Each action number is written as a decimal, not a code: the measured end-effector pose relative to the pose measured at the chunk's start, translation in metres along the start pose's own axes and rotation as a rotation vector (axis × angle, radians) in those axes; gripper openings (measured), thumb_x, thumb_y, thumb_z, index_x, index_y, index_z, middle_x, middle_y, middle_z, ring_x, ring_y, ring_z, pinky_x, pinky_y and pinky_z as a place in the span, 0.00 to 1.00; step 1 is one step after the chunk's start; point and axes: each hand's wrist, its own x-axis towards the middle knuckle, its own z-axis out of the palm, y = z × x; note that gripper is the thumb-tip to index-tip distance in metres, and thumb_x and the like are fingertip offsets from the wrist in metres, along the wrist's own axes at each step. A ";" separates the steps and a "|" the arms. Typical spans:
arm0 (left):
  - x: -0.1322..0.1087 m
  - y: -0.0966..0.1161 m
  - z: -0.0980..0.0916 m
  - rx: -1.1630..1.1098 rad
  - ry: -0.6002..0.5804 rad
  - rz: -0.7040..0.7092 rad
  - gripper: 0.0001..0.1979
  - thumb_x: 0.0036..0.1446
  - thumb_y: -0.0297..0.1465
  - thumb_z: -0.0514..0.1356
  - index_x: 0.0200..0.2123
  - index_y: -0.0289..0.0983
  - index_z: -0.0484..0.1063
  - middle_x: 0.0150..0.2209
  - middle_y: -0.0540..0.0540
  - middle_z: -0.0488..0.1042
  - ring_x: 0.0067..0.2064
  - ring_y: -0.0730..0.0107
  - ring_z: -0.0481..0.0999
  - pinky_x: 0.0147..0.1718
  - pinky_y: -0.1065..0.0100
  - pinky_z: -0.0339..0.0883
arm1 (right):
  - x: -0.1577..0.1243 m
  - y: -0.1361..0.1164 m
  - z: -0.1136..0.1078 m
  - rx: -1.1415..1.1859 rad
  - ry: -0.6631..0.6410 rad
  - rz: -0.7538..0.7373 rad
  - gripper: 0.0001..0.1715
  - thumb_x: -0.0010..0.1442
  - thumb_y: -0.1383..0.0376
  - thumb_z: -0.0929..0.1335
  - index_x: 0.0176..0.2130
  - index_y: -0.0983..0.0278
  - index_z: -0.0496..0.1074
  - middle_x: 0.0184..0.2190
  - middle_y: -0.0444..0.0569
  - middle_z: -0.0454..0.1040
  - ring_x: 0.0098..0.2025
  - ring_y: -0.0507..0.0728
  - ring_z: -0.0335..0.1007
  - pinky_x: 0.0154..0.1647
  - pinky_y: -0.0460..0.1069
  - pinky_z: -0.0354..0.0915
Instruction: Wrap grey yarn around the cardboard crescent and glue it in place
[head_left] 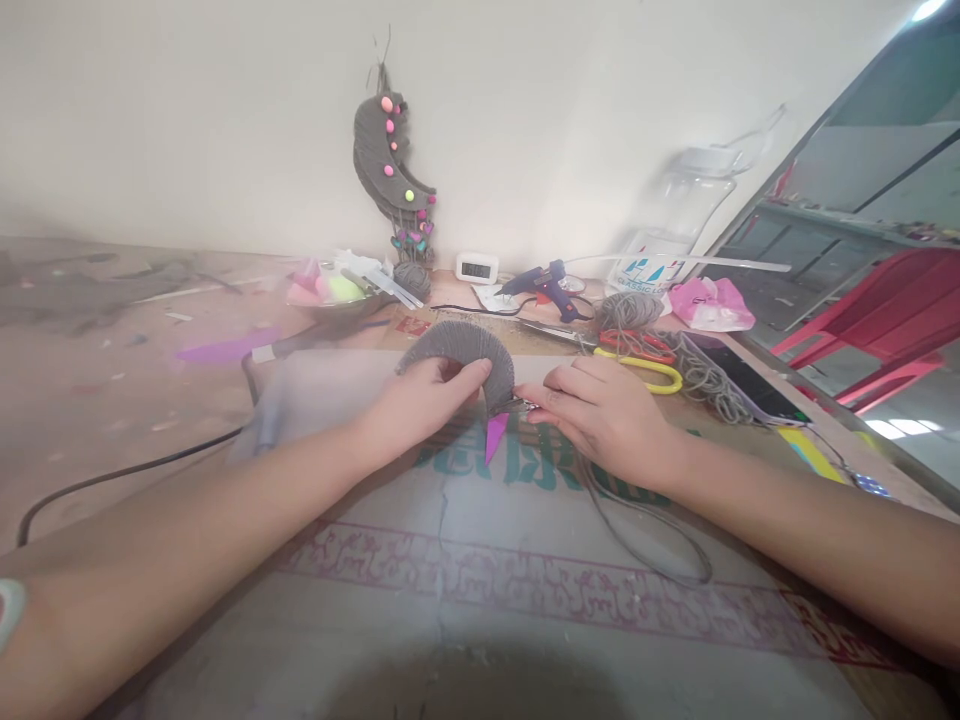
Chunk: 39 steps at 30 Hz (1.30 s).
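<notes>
Grey yarn-wrapped, purple-tipped crescent (480, 343): left hand (431, 395) clamped it.
Trailing grey yarn (707, 571): right hand (596, 408) pinched it; slack risked unwinding.

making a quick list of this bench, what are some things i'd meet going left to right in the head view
Purple strip, bowl, grey crescent in the hand, right hand, phone, red chair.

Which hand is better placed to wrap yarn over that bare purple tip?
Probably the right hand: it's beside the purple tip, with yarn at its fingertips, while the left hand holds the crescent.
</notes>
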 end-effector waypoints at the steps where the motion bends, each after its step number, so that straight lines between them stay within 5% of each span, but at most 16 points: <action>1: 0.000 0.000 0.000 0.009 0.004 0.001 0.28 0.53 0.56 0.51 0.24 0.39 0.74 0.25 0.49 0.74 0.28 0.65 0.71 0.29 0.66 0.59 | 0.000 0.000 0.000 0.001 0.010 -0.008 0.16 0.68 0.60 0.61 0.48 0.64 0.73 0.29 0.47 0.70 0.32 0.55 0.60 0.33 0.51 0.54; 9: 0.001 -0.001 0.000 -0.010 0.013 0.005 0.28 0.53 0.56 0.51 0.24 0.39 0.75 0.27 0.48 0.76 0.30 0.64 0.73 0.30 0.66 0.61 | -0.004 0.003 0.002 0.074 0.100 0.024 0.19 0.66 0.60 0.64 0.54 0.65 0.69 0.33 0.49 0.70 0.35 0.56 0.63 0.35 0.50 0.58; 39: 0.005 -0.005 0.000 0.014 -0.011 0.053 0.29 0.55 0.56 0.49 0.24 0.38 0.73 0.27 0.48 0.77 0.31 0.64 0.74 0.30 0.68 0.61 | -0.002 0.002 0.005 0.078 0.044 0.028 0.14 0.66 0.60 0.64 0.49 0.64 0.71 0.31 0.48 0.72 0.35 0.56 0.63 0.36 0.51 0.56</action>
